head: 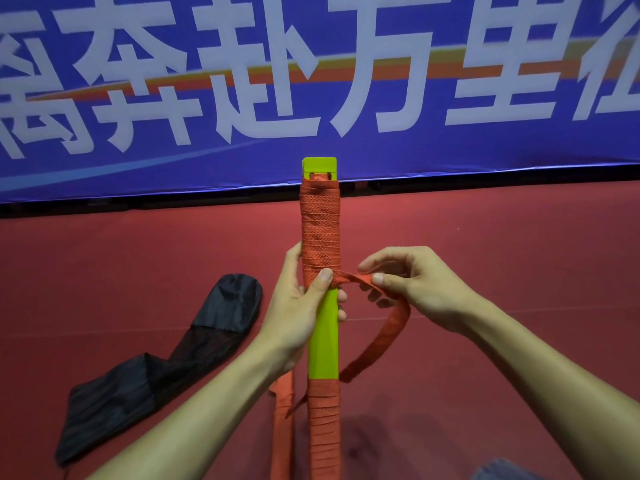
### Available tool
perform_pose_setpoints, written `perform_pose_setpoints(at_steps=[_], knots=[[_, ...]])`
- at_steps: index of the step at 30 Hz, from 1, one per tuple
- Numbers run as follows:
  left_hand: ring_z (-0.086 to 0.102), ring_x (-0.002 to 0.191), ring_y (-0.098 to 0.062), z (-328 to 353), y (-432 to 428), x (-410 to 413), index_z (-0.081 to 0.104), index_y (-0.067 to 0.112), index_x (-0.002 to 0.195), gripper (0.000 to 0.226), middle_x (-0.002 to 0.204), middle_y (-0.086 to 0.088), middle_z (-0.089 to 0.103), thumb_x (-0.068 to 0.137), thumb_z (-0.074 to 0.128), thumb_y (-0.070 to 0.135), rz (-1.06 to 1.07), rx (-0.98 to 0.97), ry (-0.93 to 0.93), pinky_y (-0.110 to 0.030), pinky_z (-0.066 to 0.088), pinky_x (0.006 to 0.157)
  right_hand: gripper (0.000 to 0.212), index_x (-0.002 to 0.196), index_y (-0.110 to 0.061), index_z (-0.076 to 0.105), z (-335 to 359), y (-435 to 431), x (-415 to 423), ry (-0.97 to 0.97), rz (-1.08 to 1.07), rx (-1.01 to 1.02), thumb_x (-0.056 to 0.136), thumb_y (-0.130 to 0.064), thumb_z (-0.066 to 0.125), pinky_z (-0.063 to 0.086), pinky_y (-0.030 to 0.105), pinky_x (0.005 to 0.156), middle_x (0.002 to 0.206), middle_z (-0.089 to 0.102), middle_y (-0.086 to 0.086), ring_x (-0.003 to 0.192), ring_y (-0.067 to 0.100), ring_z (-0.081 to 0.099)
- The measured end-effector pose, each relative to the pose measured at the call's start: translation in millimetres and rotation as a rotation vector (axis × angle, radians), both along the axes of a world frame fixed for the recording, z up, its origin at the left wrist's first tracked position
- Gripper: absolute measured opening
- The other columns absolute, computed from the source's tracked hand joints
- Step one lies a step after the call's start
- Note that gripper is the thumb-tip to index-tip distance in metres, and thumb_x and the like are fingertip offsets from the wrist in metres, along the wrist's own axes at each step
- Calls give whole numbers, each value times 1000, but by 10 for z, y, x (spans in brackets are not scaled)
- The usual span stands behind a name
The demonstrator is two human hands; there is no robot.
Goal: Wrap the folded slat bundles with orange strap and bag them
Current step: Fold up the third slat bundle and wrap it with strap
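Lime-green slat bundle [323, 327] at centre, held over the red floor [485, 237], long axis running straight away from the person, bare green far end pointing toward the banner [415, 150]. Wound with orange strap [320, 237] in tight turns along the far half and again along the near end, with a plain green stretch between. Left hand [298, 306] gripping the bundle at the edge of the far winding, fingers [342, 295] curled round behind, thumb pressed onto the last turn. Right hand [415, 282] just beside the bundle, thumb and forefinger pinching the loose strap, other fingers curled loosely; strap tail sagging in a loop below that hand and back toward the near winding. Second strap-wound length [281, 427] lying beside the bundle under the left forearm. Black bag [166, 368], crumpled and partly mesh, on the floor to the left, apart from both hands. Blue banner standing along the floor's far edge, large white characters "奔赴万里" legible, further characters cut off at both sides.
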State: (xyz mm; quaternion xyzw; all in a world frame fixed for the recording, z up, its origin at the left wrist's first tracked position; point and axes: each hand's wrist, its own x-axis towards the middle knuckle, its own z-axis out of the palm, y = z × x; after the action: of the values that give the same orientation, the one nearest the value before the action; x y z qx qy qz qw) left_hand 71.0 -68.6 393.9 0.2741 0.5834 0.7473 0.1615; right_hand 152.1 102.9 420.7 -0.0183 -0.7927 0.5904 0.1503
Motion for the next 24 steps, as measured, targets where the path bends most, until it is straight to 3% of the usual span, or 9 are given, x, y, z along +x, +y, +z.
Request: perform_pose_setpoints(at_steps=[4, 8, 11, 15, 19, 24], knots=[[63, 56, -19, -8, 1, 0, 45, 33, 127, 36, 90, -24, 56, 100, 54, 12, 8, -16, 21, -27, 52, 47, 24, 93, -6, 57, -26, -14, -5, -77, 51, -68, 97, 12, 42, 56, 34, 58, 83, 66, 12, 61, 19, 62], [63, 57, -20, 11, -24, -31, 45, 33, 129, 37, 89, -24, 56, 100, 54, 12, 20, -11, 18, -27, 52, 48, 28, 91, -5, 55, -74, 30, 3, -178, 124, -147, 93, 19, 42, 56, 34, 55, 95, 63, 14, 59, 19, 61], [63, 58, -20, 19, -39, -47, 43, 30, 134, 40, 88, -23, 56, 100, 54, 12, 26, -19, 27, -28, 53, 49, 33, 88, -6, 57, -93, 91, -11, -180, 124, -159, 86, 25, 48, 55, 36, 61, 91, 62, 11, 67, 23, 64], [63, 56, -21, 7, -47, -67, 44, 29, 133, 38, 81, -20, 59, 100, 54, 13, 30, -18, 30, -29, 53, 49, 41, 79, -11, 56, -143, 108, -13, -194, 159, -92, 79, 30, 50, 43, 27, 55, 77, 63, 2, 64, 16, 53], [62, 57, -21, 8, -50, -82, 45, 32, 130, 37, 78, -17, 60, 101, 54, 14, 38, -23, 33, -30, 53, 50, 48, 71, -14, 54, -176, 95, -26, -170, 112, -47, 77, 30, 38, 42, 38, 66, 71, 63, 15, 70, 25, 61], [62, 58, -18, -23, -19, -40, 46, 36, 126, 37, 83, -18, 57, 100, 54, 11, 30, -34, 67, -30, 54, 51, 46, 82, -11, 55, -193, 27, -72, -151, 38, -15, 72, 27, 32, 42, 28, 60, 91, 66, 24, 83, 25, 57]])
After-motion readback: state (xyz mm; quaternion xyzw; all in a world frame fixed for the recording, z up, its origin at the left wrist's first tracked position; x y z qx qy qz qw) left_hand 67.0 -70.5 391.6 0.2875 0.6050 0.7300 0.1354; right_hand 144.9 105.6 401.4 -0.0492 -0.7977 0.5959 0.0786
